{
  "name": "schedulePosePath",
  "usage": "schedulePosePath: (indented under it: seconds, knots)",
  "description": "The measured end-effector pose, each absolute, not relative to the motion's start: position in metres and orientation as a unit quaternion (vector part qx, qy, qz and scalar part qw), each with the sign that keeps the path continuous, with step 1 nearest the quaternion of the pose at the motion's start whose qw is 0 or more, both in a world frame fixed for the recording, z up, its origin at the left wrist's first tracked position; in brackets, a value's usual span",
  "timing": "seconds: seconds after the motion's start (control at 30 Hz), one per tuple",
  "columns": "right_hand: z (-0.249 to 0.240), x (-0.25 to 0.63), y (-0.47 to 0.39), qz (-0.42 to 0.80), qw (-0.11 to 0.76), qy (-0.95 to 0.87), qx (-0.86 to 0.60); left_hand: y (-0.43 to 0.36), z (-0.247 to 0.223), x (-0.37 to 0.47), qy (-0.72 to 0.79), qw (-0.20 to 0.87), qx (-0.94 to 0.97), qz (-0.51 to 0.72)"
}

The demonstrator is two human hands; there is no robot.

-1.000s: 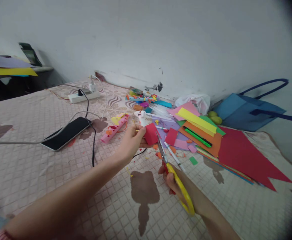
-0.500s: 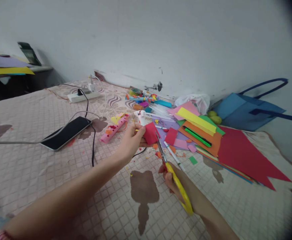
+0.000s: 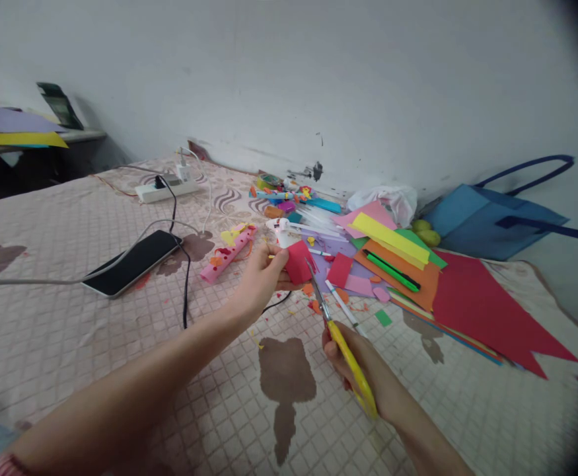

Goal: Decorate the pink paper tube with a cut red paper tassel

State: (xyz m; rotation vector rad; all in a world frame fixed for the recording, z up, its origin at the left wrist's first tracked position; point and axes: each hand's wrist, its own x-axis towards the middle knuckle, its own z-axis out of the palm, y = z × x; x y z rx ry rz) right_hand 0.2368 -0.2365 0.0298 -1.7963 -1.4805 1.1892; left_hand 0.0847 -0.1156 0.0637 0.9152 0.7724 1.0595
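Note:
Between the thumb and fingers of my left hand [image 3: 267, 272] a small red piece of paper [image 3: 298, 262] is pinched, held up above the table. My right hand [image 3: 351, 354] is closed around the yellow handles of a pair of scissors [image 3: 344, 350]. The blades point up and away, with their tips at the right edge of the red paper. Just right of the tips, another red paper piece [image 3: 340, 270] lies on purple sheets. A white marker [image 3: 342, 301] rests beside the blades, and small orange and red scraps are scattered below.
A pink paper tube with decorations [image 3: 229, 253] and a black phone [image 3: 134, 263] lie to the left, with cables around them. A white glue gun [image 3: 281, 231] sits behind my left hand. Coloured sheets [image 3: 487, 307], a green cutter [image 3: 392, 271] and a blue bag [image 3: 487, 221] are at right.
The scissors' handles have drawn closer together and my right hand has shifted slightly. My left hand keeps the red paper in nearly the same place.

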Motion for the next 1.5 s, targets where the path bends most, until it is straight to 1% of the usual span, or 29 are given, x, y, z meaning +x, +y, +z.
schedulePosePath:
  seconds: [0.17,0.4,0.73,1.17,1.5]
  knots:
    - [0.0334,0.2358,-0.2359,0.411,0.283,-0.573,-0.650,-0.1166,0.0654,0.0837,0.357,0.692,0.412,0.473]
    - [0.0306,0.2380,-0.2396,0.379,0.275,-0.637,-0.612,-0.1180,0.0657,0.0844,0.348,0.697,0.417,0.469]
    - [0.0348,0.2364,-0.2385,0.396,0.266,-0.612,-0.631,-0.1149,0.0631,0.0842,0.349,0.699,0.420,0.462]
    - [0.0339,0.2315,-0.2357,0.347,0.272,-0.626,-0.643,-0.1156,0.0632,0.0841,0.344,0.694,0.429,0.465]
    - [0.0303,0.2357,-0.2371,0.404,0.262,-0.577,-0.660,-0.1170,0.0634,0.0841,0.350,0.689,0.414,0.480]
